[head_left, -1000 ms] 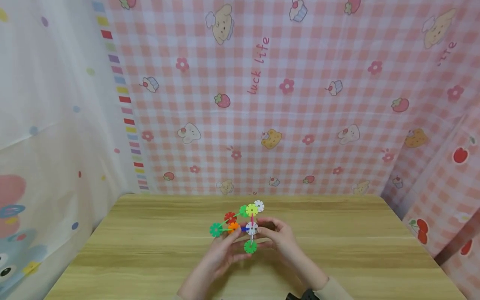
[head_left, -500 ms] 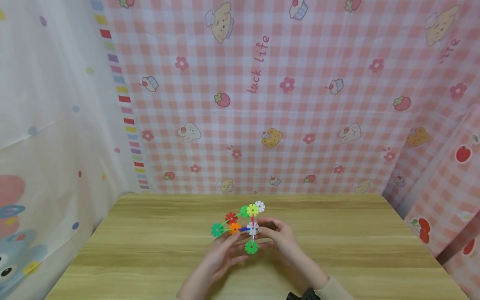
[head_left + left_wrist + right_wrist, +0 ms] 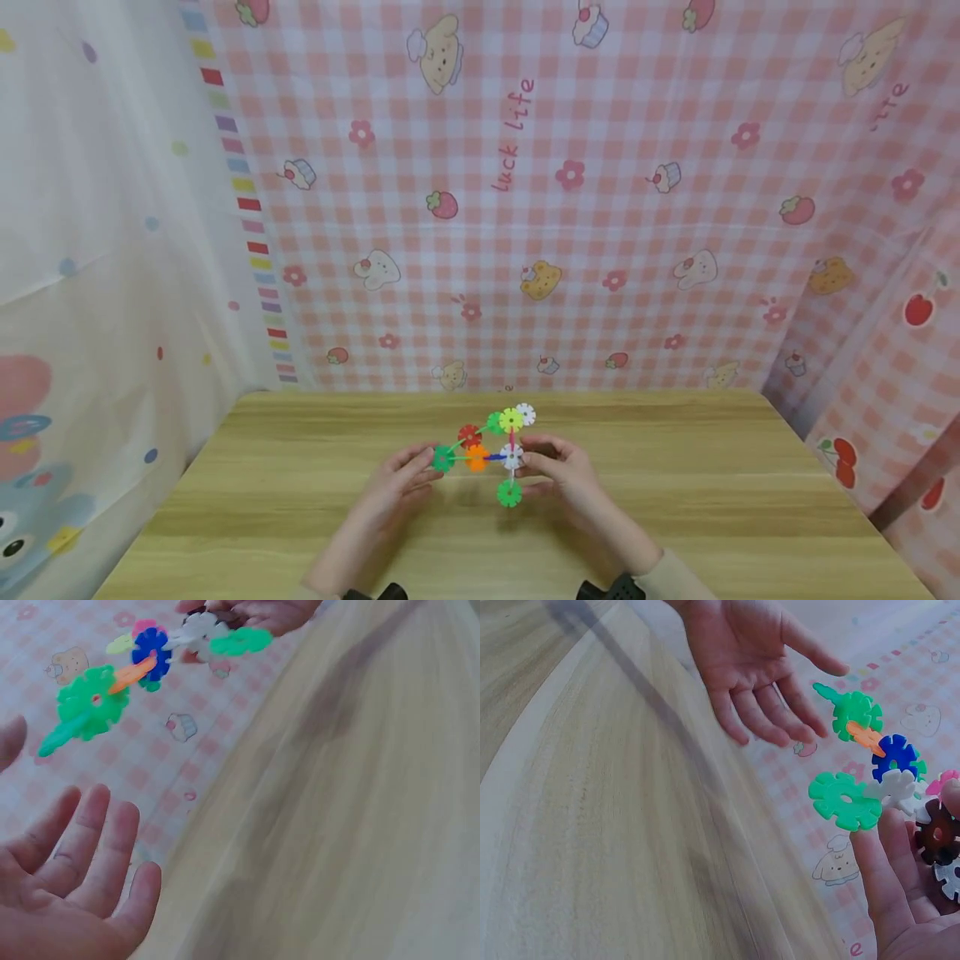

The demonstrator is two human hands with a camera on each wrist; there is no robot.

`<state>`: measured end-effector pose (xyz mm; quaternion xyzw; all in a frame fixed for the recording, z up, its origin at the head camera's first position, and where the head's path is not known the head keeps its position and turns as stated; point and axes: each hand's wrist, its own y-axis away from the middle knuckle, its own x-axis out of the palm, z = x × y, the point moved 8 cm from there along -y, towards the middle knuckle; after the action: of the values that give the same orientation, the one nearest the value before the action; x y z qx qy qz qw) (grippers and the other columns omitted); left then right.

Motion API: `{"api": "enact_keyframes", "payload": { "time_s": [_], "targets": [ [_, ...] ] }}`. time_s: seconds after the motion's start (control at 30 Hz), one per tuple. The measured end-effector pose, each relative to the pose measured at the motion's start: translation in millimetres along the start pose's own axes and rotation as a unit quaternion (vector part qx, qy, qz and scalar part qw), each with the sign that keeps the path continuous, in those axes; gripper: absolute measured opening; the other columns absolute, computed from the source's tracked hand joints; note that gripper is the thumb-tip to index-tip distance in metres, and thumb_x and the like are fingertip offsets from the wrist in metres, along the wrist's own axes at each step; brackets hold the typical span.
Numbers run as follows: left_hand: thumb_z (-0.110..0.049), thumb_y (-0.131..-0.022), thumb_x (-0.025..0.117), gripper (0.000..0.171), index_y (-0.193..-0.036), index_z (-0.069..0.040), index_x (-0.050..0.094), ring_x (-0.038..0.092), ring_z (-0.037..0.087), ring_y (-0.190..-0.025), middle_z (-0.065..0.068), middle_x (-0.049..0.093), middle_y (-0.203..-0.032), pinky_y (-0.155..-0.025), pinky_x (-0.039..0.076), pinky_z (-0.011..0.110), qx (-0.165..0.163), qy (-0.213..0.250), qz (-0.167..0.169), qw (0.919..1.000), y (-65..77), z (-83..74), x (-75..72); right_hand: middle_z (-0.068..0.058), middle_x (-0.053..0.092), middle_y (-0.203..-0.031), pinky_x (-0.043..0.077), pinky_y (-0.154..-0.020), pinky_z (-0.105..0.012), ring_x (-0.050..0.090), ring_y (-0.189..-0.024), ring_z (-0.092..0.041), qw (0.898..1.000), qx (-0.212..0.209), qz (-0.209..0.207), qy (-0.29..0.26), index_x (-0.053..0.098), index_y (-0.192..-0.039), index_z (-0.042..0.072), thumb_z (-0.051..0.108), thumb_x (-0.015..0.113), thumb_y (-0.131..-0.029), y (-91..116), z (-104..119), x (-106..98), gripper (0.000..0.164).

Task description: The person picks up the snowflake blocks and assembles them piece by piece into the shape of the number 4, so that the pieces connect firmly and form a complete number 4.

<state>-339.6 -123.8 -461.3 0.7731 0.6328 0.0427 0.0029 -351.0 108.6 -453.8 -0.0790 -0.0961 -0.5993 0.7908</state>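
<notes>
A model of interlocking snowflake discs (image 3: pixel 477 457) hangs above the table, its notched plastic pieces green, orange, blue, white, red, yellow and pink. My right hand (image 3: pixel 562 475) holds it at the right side, thumb by a white disc (image 3: pixel 512 457). In the right wrist view a dark brown disc (image 3: pixel 937 832) lies at that thumb, and a fingertip sits under a green disc (image 3: pixel 845 801). My left hand (image 3: pixel 401 479) is beside the model's left end, near another green disc (image 3: pixel 443 458). Its fingers are spread and loosely bent in the left wrist view, with a gap to the discs.
The wooden table (image 3: pixel 300 433) stretches beneath both hands. Behind it hangs a pink checked cloth (image 3: pixel 487 250), with a white dotted curtain (image 3: pixel 150 250) at the left. Dark wrist camera mounts (image 3: pixel 611 587) show at the bottom edge.
My left hand has let go of the model's middle and drawn leftward to its left end. The model has shifted slightly right, while my right hand keeps its hold.
</notes>
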Motion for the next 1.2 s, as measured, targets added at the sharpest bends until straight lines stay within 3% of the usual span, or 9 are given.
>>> {"api": "enact_keyframes", "payload": {
  "time_s": [0.2, 0.47, 0.57, 0.77, 0.87, 0.97, 1.2],
  "targets": [
    [-0.034, -0.095, 0.060, 0.051, -0.128, 0.005, 0.056, 0.063, 0.025, -0.098, 0.008, 0.066, -0.107, -0.091, 0.048, 0.047, -0.009, -0.101, -0.021, 0.9947, -3.8, -6.9, -10.9, -0.009, 0.061, -0.101, 0.056, -0.075, -0.043, 0.065, -0.090, -0.028, 1.000, 0.006, 0.005, 0.007, 0.051, -0.125, -0.011, 0.004, 0.065, -0.091, 0, -2, -2, 0.040],
    [-0.032, -0.094, 0.063, 0.041, -0.117, 0.001, 0.063, 0.060, 0.018, -0.087, 0.002, 0.067, -0.095, -0.075, 0.045, 0.036, -0.008, -0.163, -0.016, 0.9864, -4.9, -9.6, -8.6, -0.008, 0.063, -0.098, 0.056, -0.076, -0.046, 0.065, -0.092, -0.032, 1.000, 0.011, 0.006, 0.015, 0.051, -0.124, -0.013, 0.005, 0.065, -0.091, -1, -4, -3, 0.040],
    [-0.028, -0.094, 0.064, 0.035, -0.113, 0.002, 0.064, 0.059, 0.018, -0.086, 0.001, 0.066, -0.091, -0.074, 0.042, 0.035, -0.007, -0.164, -0.020, 0.9862, -6.5, -9.4, -8.6, -0.008, 0.063, -0.098, 0.056, -0.076, -0.046, 0.065, -0.091, -0.033, 1.000, 0.012, 0.005, 0.015, 0.050, -0.124, -0.014, 0.005, 0.065, -0.090, -3, -7, -4, 0.041],
    [-0.016, -0.093, 0.064, 0.025, -0.104, 0.006, 0.064, 0.060, 0.022, -0.081, 0.003, 0.065, -0.087, -0.078, 0.048, 0.038, 0.008, -0.154, -0.033, 0.9874, -10.4, -5.7, -10.6, -0.009, 0.064, -0.097, 0.057, -0.075, -0.044, 0.066, -0.089, -0.031, 1.000, 0.028, -0.007, 0.008, 0.052, -0.123, -0.012, 0.007, 0.066, -0.090, -6, -16, -4, 0.041],
    [-0.013, -0.091, 0.066, 0.023, -0.102, 0.007, 0.064, 0.058, 0.017, -0.071, 0.002, 0.065, -0.082, -0.063, 0.047, 0.027, 0.004, -0.133, -0.041, 0.9903, -12.2, 1.0, -12.7, -0.008, 0.065, -0.095, 0.057, -0.075, -0.042, 0.067, -0.087, -0.028, 0.999, 0.040, -0.010, 0.003, 0.049, -0.126, -0.013, 0.009, 0.066, -0.090, -9, -23, -3, 0.045],
    [-0.012, -0.090, 0.066, 0.021, -0.100, 0.006, 0.064, 0.055, 0.010, -0.059, 0.001, 0.063, -0.077, -0.050, 0.039, 0.020, -0.014, -0.103, -0.057, 0.9930, -13.4, 10.8, -15.2, -0.008, 0.067, -0.092, 0.057, -0.071, -0.038, 0.068, -0.084, -0.025, 0.999, 0.051, -0.011, -0.007, 0.049, -0.127, -0.013, 0.010, 0.065, -0.091, -13, -30, -3, 0.046],
    [-0.006, -0.088, 0.066, 0.012, -0.092, 0.006, 0.064, 0.051, 0.006, -0.047, 0.001, 0.057, -0.067, -0.043, 0.036, 0.018, -0.022, -0.053, -0.092, 0.9941, -12.2, 24.7, -17.5, -0.009, 0.067, -0.087, 0.057, -0.069, -0.035, 0.067, -0.079, -0.020, 0.998, 0.063, -0.011, -0.010, 0.046, -0.129, -0.013, 0.012, 0.064, -0.092, -22, -45, -1, 0.048]
  ]
}}
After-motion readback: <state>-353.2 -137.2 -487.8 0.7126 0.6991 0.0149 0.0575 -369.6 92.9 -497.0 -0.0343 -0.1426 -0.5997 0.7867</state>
